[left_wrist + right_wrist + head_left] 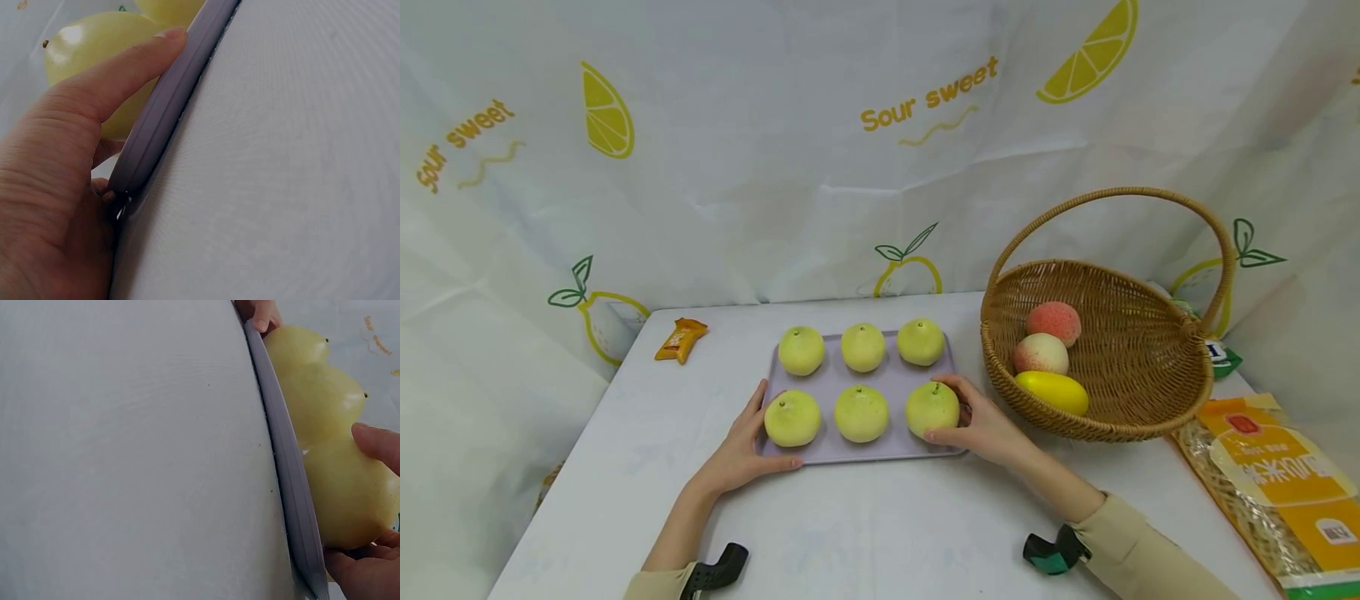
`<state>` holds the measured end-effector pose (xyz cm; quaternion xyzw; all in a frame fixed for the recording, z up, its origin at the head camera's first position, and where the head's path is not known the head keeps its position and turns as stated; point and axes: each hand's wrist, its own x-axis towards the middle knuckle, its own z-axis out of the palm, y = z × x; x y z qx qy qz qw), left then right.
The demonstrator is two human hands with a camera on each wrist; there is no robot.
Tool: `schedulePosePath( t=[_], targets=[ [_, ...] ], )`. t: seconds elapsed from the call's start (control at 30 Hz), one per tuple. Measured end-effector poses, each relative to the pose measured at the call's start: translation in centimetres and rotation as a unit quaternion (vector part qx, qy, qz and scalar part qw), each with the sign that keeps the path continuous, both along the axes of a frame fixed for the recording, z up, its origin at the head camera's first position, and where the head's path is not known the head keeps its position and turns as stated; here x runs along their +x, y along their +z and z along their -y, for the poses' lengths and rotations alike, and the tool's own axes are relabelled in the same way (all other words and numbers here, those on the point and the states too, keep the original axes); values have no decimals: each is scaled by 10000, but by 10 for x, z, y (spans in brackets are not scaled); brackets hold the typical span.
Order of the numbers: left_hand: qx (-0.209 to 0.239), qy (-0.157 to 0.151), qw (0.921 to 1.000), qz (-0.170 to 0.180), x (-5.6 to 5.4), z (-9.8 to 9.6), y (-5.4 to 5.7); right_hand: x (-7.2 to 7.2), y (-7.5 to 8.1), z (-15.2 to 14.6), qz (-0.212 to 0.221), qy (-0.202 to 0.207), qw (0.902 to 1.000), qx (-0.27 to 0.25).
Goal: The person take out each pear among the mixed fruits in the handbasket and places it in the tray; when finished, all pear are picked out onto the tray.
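Note:
Round yellow-green pears stand in two rows of three on a shallow lilac tray [827, 451]. My right hand [988, 425] grips the front right pear [932, 410], its thumb on the near side and its fingers round the right side. At the tray's front left corner, my left hand [741, 450] holds the tray by its edge. In the left wrist view the left thumb [134, 69] lies along the front rim, beside the front left pear [100, 47]. The right wrist view shows the gripped pear [344, 487] low against the tray's rim [289, 469].
To the right stands a wicker basket [1120, 367] with a tall handle, holding two peaches [1054, 323] and a yellow mango-like fruit [1054, 392]. An orange grain bag [1277, 492] lies at the right edge. A small orange snack packet [681, 341] lies back left; a printed cloth hangs behind.

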<state>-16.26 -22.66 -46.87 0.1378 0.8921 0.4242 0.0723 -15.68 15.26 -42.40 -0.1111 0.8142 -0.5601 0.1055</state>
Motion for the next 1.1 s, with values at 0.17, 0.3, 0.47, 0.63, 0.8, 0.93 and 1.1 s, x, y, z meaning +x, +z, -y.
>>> schedulePosePath(
  t=[0.17,0.3,0.47,0.63,0.8,0.93,1.1],
  targets=[
    [-20,12,10000,9,0,1,-1,-4,-5,0,-65,70,10000,3],
    [-8,18,10000,11,0,1,-1,-5,-6,0,-136,144,9997,156],
    [-53,17,10000,14,-1,1,-1,-4,-7,0,-574,100,9969,528],
    [-71,32,10000,37,-1,0,0,1,-7,0,-1291,-91,9859,1060],
    [-68,18,10000,21,-1,1,0,3,-6,-1,-1339,-41,9863,965],
    [-32,14,10000,27,0,0,0,2,-6,-3,-1257,40,9888,807],
    [12,1,10000,24,0,0,0,1,-4,-6,-1197,241,9899,722]
  ],
)
